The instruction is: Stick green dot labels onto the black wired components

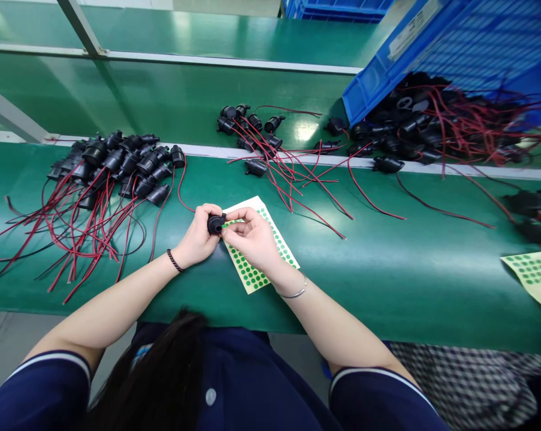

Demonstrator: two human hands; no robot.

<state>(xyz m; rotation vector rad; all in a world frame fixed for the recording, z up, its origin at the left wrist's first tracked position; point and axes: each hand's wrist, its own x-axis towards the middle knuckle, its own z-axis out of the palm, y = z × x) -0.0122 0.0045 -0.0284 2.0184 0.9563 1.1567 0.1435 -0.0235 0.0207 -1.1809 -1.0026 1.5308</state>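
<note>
My left hand (199, 238) is closed around a small black pump (215, 225), its round port turned toward me. Between the fingertips of my right hand (256, 239), against the pump's side, a bit of a green round sticker (226, 225) shows. Under my right hand lies a pale yellow sheet (248, 284) with rows of green dot stickers, partly covered by the hand. A heap of similar black pumps (112, 160) with red and black wires sits to the left of my hands.
More wired pumps (256, 167) lie beyond my hands. At the right, a tilted blue crate (364, 96) spills pumps and tangled red wires. Another sticker sheet (537, 276) rests at the right edge of the green bench (387, 275). A white rail (198, 149) runs along the bench.
</note>
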